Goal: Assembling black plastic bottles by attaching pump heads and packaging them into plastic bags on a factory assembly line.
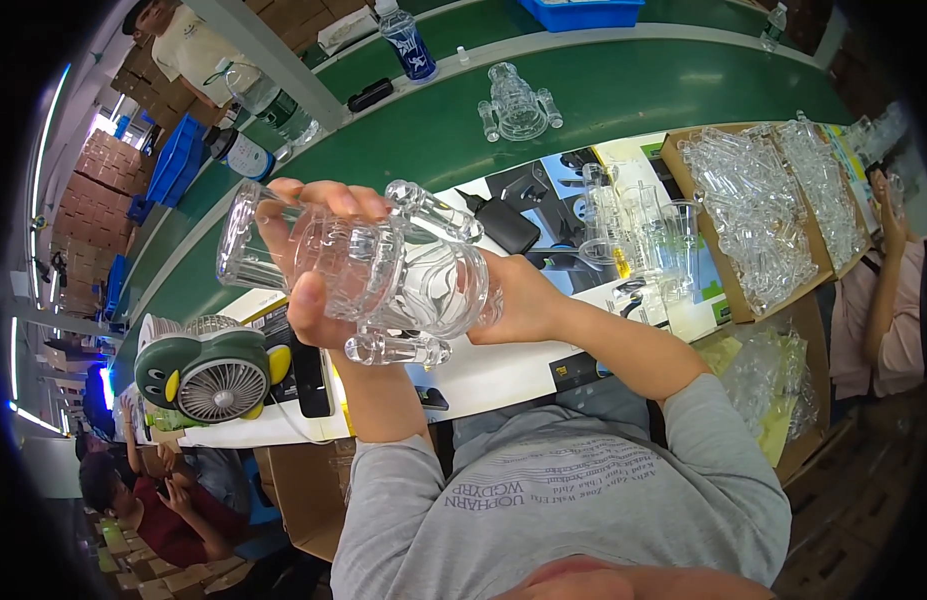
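Observation:
A clear, see-through vessel (358, 265) with a wide round mouth and short side tubes is held up on its side in front of me. My left hand (318, 215) is wrapped round its body near the mouth end, fingers above and thumb below. My right hand (518, 300) grips the opposite, rounded end, its fingers partly hidden behind the clear wall. One side tube (433, 212) sticks out above and another (398, 349) below. A similar clear vessel (518, 105) stands upright on the green bench.
Clear parts (643, 235) stand on the printed table cover, beside a cardboard box (673, 165) of small clear tubes. A black pouch (506, 222), green desk fan (208, 370) and dark phone (310, 380) lie around. Bottles (408, 45) stand farther back. A co-worker's hand (891, 215) shows at right.

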The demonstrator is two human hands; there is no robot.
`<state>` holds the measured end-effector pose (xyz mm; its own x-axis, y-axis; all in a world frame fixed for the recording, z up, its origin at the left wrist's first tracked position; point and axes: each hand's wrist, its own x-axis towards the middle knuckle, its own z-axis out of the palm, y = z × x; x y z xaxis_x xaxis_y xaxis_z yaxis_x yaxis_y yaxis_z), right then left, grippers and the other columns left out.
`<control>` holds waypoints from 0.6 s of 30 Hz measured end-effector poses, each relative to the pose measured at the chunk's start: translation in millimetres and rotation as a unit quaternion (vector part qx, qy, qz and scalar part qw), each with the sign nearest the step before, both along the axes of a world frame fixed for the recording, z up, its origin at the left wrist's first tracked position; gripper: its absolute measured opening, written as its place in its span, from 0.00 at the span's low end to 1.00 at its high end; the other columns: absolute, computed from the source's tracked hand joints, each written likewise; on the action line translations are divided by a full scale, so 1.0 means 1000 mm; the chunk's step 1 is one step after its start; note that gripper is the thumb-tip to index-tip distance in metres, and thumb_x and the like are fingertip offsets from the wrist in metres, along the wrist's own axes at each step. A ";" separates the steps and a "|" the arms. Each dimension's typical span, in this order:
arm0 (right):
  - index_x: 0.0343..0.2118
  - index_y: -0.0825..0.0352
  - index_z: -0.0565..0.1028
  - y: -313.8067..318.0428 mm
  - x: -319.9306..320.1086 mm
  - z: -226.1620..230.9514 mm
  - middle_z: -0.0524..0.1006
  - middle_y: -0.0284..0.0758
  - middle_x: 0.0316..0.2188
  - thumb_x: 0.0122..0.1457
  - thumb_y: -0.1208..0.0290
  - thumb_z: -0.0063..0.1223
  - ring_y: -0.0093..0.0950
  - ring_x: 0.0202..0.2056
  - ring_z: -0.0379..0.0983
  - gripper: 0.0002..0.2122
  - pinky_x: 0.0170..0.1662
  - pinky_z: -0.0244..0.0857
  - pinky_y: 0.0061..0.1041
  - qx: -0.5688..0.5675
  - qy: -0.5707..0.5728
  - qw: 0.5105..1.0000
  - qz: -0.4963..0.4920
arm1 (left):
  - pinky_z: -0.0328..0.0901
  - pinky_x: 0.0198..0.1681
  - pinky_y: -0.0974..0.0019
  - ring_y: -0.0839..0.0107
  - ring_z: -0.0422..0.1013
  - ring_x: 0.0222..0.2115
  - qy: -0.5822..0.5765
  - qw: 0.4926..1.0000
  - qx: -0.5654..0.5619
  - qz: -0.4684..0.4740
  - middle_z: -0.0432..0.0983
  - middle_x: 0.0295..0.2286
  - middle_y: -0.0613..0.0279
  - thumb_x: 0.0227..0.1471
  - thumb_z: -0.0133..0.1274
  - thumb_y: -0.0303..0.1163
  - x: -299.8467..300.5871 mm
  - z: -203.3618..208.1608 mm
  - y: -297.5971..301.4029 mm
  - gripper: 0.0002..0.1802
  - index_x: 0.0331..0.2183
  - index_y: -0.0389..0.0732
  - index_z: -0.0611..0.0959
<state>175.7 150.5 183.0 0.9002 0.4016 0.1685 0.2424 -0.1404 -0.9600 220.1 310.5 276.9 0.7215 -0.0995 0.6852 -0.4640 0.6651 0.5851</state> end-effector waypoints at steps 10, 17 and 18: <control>0.47 0.66 0.67 -0.007 0.015 0.004 0.69 0.41 0.49 0.38 0.69 0.66 0.41 0.48 0.66 0.30 0.50 0.59 0.38 -0.026 -0.388 0.898 -0.206 | 0.66 0.41 0.56 0.54 0.69 0.36 -0.244 0.922 0.145 0.263 0.70 0.34 0.49 0.37 0.63 0.38 -0.022 0.036 0.013 0.42 0.51 0.41 0.60; 0.42 0.67 0.69 -0.018 0.029 -0.011 0.71 0.41 0.44 0.43 0.82 0.54 0.40 0.43 0.68 0.19 0.46 0.62 0.34 -0.020 -0.421 0.857 -0.297 | 0.65 0.44 0.60 0.56 0.70 0.41 -0.167 0.668 0.615 0.384 0.73 0.39 0.52 0.39 0.61 0.34 0.115 0.049 0.009 0.29 0.45 0.42 0.71; 0.41 0.67 0.70 -0.018 0.030 -0.012 0.71 0.41 0.43 0.43 0.83 0.52 0.39 0.42 0.68 0.18 0.45 0.63 0.33 -0.029 -0.422 0.856 -0.296 | 0.65 0.43 0.58 0.54 0.70 0.41 -0.196 0.628 0.646 0.387 0.73 0.38 0.52 0.38 0.60 0.33 0.139 0.033 0.011 0.29 0.45 0.43 0.70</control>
